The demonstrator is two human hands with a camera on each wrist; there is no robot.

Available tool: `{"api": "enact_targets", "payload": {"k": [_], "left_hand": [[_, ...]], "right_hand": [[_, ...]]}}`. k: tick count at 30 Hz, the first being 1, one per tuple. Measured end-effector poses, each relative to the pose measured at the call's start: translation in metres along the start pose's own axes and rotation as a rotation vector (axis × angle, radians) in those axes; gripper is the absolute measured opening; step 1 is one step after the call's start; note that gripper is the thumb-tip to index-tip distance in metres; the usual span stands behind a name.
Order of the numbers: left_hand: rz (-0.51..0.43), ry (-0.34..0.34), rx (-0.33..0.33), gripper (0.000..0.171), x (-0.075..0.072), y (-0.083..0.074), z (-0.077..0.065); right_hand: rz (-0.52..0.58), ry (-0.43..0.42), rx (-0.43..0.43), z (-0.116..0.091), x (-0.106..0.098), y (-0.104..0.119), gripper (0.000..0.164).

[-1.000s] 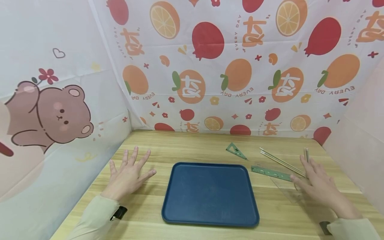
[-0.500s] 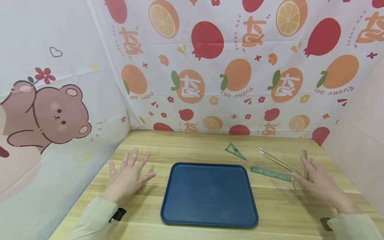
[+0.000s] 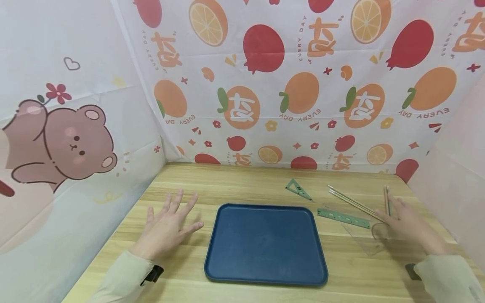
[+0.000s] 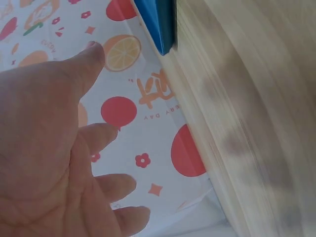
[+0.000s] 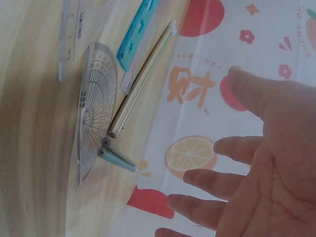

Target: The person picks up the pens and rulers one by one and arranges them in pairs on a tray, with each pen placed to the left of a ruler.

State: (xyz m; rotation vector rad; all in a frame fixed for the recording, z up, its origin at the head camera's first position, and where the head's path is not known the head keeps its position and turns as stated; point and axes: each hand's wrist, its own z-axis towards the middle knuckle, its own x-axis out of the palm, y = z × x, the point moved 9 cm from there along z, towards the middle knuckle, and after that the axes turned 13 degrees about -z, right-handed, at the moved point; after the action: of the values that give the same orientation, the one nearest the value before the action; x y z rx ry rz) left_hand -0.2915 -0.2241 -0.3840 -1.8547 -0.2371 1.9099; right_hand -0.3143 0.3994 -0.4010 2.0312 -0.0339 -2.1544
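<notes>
My left hand [image 3: 166,229] is over the table left of the blue tray [image 3: 265,244], fingers spread and holding nothing. The left wrist view shows the palm, with a tray corner [image 4: 165,34] beyond the thumb. At the right, my right hand [image 3: 411,225], slightly blurred, hovers with extended fingers above a clear protractor [image 5: 98,108] and pencils [image 3: 387,201]. Other pencils [image 3: 354,203] lie slanted, their near ends by the thumb. A green ruler [image 3: 342,218] lies between tray and right hand, near a clear set square [image 3: 365,246]. In the right wrist view the hand holds nothing.
A small green set square [image 3: 298,190] lies behind the tray's right back corner. The wooden table [image 3: 227,181] meets a fruit-print cloth [image 3: 265,97] at the back. A bear-print cloth [image 3: 75,143] stands along the left, and a pale cloth [image 3: 458,168] borders the right.
My left hand has shifted slightly to the right. My right hand has drawn a little to the right, showing more of the protractor and pencils. The things on the table stay in place.
</notes>
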Motion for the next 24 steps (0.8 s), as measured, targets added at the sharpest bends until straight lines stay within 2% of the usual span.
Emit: {"api": "enact_targets", "payload": {"k": [8,15,24], "left_hand": [[0.035,0.004,0.050,0.087,0.009,-0.013,-0.006],[0.015,0.095,0.085,0.093,0.021,-0.015,-0.011],[-0.049,0.186,0.110,0.102,0.032,-0.019,-0.018]], "right_hand": [[-0.038,0.015,-0.013,0.010,0.003,-0.015,0.082],[-0.016,0.115,0.056,0.013,0.008,-0.030,0.084],[-0.026,0.105,0.085,0.025,0.012,-0.060,0.074]]}}
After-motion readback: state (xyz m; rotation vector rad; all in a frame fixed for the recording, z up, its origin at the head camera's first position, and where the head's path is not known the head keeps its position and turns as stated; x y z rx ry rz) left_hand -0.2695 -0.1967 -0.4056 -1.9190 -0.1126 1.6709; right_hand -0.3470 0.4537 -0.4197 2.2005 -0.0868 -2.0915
